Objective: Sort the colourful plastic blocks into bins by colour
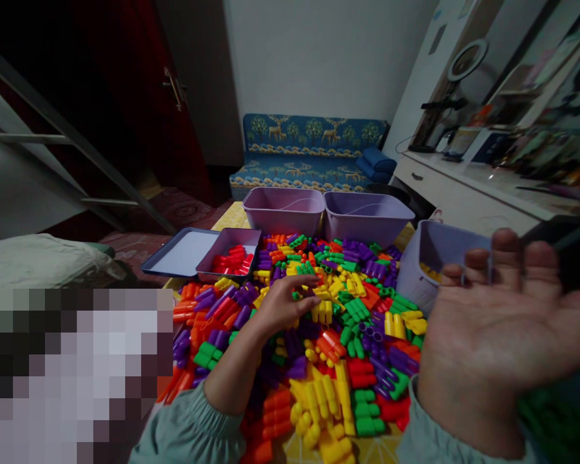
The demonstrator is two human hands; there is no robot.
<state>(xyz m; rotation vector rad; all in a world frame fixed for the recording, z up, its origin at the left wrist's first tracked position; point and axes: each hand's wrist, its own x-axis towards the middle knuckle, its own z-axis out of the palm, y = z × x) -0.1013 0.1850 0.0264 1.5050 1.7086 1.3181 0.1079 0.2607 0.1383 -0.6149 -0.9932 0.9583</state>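
A heap of plastic building blocks (348, 322) in red, orange, yellow, green and purple covers the table. My left hand (287, 299) reaches into the middle of the heap, fingers curled on a yellow block (323, 293). My right hand (502, 322) is raised close to the camera, palm up, fingers spread, with nothing in it. It hovers beside a purple bin (430, 258) that holds a few yellow blocks. A small purple tray (225, 245) at the left holds red blocks.
Two more purple bins (283, 209) (367, 216) stand at the table's far edge. A flat blue-rimmed lid (183, 254) lies left of the red-block tray. A blue patterned sofa (309, 151) is behind, a white counter (464, 187) on the right, a pillow (33, 261) on the left.
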